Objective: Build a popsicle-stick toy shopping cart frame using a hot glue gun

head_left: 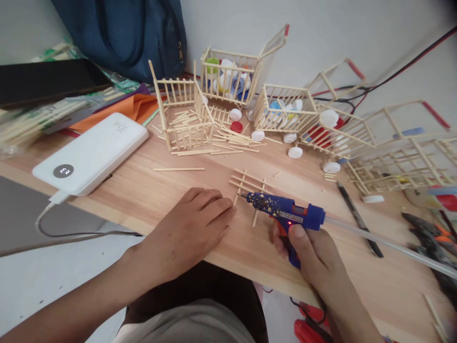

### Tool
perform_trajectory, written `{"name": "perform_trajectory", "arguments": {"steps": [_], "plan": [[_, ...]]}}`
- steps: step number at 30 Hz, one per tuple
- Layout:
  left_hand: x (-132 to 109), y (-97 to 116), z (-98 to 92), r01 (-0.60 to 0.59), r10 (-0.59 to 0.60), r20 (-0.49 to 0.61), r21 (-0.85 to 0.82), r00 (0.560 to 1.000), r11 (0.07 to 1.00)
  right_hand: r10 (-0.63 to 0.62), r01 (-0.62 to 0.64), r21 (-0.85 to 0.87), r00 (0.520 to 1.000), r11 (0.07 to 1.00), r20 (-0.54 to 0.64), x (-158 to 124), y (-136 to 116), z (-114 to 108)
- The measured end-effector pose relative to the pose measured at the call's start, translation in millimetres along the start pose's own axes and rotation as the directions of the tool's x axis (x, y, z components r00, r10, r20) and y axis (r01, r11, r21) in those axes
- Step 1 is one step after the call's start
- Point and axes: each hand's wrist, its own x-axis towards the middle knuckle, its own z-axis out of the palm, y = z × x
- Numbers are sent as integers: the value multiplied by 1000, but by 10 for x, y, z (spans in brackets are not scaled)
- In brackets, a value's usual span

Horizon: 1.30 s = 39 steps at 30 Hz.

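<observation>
My right hand (310,252) grips a blue hot glue gun (285,212) with a red light lit. Its nozzle points left at a small flat lattice of wooden sticks (250,183) lying on the wooden table (150,190). A clear glue stick (389,245) trails out of the gun's back to the right. My left hand (194,224) rests palm down on the table, its fingers together and stretched toward the lattice's left end, touching or nearly touching one stick.
A white power bank (93,152) with a cable lies at left. Several stick-built baskets (228,76) holding bottle caps stand at the back and right, with loose sticks (228,138) and caps (295,152) around them. A black pen (359,219) and pliers (428,233) lie at right.
</observation>
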Motion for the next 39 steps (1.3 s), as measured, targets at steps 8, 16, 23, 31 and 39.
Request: {"name": "perform_trajectory", "arguments": {"steps": [8,16,23,31,39], "plan": [[10,-4,3,0,0,-4,-3,1000,1000,9,-9,-33,1000,999,-23,-7,-10,-6],[12,-4,5,7,-8,-8,-19,1000,1000,-30,27,-91,999,995,-36,-6,-25,-9],[11,-5,1,9,-9,-2,-14,1000,1000,-40,35,-109,998,993,-39,-17,-36,-9],[17,-3,4,2,-2,-10,-6,1000,1000,-61,56,-147,998,987,-29,-9,-28,-23],[19,-1,-1,6,-6,-15,-5,1000,1000,-69,60,-159,996,985,-48,-9,-36,-9]]}}
